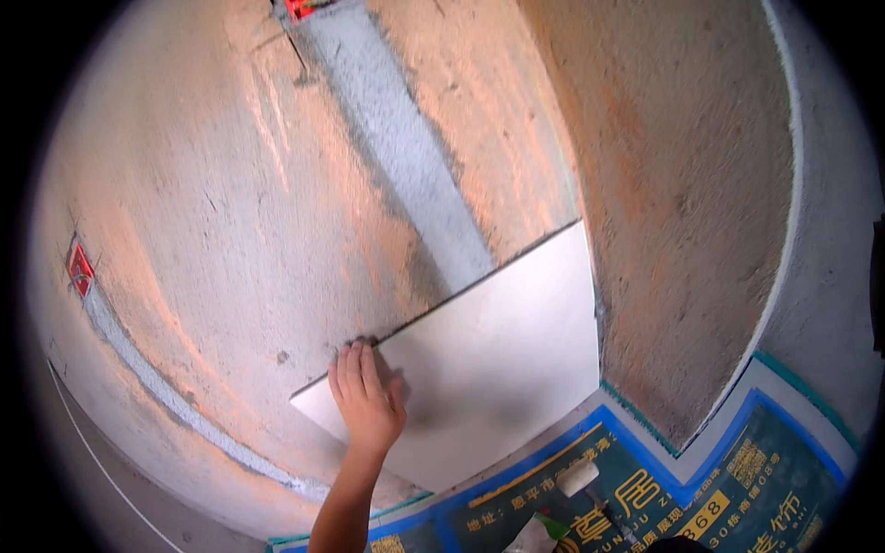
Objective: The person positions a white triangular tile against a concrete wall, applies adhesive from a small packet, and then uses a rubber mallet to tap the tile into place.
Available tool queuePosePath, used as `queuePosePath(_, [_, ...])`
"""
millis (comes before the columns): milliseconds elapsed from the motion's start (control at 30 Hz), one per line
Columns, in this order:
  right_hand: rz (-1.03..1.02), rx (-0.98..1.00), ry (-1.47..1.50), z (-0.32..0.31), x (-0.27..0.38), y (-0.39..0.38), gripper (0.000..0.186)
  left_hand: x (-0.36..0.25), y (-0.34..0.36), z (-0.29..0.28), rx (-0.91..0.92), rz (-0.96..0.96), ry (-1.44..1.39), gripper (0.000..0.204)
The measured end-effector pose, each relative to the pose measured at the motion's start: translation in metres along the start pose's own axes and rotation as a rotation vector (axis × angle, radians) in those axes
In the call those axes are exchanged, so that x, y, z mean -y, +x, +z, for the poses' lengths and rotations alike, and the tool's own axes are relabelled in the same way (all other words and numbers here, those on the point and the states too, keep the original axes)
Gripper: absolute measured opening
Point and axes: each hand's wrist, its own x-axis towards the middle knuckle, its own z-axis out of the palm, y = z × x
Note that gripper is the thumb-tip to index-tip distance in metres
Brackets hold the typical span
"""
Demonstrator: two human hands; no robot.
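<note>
A large white wall tile (502, 359) stands tilted in the view against a bare rendered wall. At its upper left edge is my left hand (367, 398): the fingers lie side by side with their tips over the edge, and the thumb rests apart on the face. A dark gap or layer shows along the tile's top edge. My right hand is out of sight.
Grey filled channels (396, 138) run down the wall from a red box (81, 267) and another red box (304, 7). A brown wall section (687, 184) adjoins on the right. Green printed sheeting (645, 488), blue-taped, covers the floor; a white-headed mallet (578, 478) lies there beside a white-and-green package (539, 535).
</note>
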Motion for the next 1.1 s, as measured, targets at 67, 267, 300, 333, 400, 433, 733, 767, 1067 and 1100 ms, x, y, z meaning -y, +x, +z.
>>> queuePosePath(67, [-0.037, -0.019, -0.010, 0.004, -0.005, 0.001, 0.024, -0.007, -0.003, 0.016, 0.051, -0.033, -0.017, 0.072])
queuePosePath(267, [-0.025, -0.020, 0.250, 0.003, -0.006, 0.005, 0.028, -0.043, -0.013, 0.029, 0.156, 0.009, -0.160, 0.065])
queuePosePath(300, [-0.075, -0.038, 0.157, 0.000, -0.004, 0.004, 0.027, -0.051, -0.018, 0.024, 0.158, 0.121, -0.208, 0.059])
queuePosePath(333, [-0.121, -0.054, 0.069, -0.004, -0.002, 0.003, 0.027, -0.060, -0.026, 0.016, 0.195, 0.214, -0.244, 0.053])
queuePosePath(400, [-0.058, 0.003, 0.023, -0.012, 0.001, 0.001, 0.022, -0.073, -0.050, -0.006, 0.317, 0.342, -0.393, 0.043])
queuePosePath(433, [-0.021, 0.023, 0.003, -0.014, 0.001, 0.001, 0.022, -0.080, -0.062, -0.017, 0.379, 0.385, -0.516, 0.038])
queuePosePath(733, [-0.304, -0.158, 0.040, -0.010, -0.024, 0.016, 0.024, -0.080, -0.100, -0.156, 0.954, 0.253, -0.911, 0.011])
queuePosePath(767, [-0.322, -0.166, 0.034, -0.010, -0.026, 0.017, 0.025, -0.078, -0.099, -0.167, 1.034, 0.234, -0.923, 0.011])
queuePosePath(1067, [-0.390, -0.128, -0.019, -0.003, -0.035, 0.036, 0.025, -0.101, -0.163, -0.133, 1.282, -0.035, -0.745, 0.019])
queuePosePath(1100, [-0.392, -0.120, -0.034, -0.002, -0.036, 0.036, 0.025, -0.100, -0.165, -0.129, 1.219, -0.064, -0.735, 0.021])
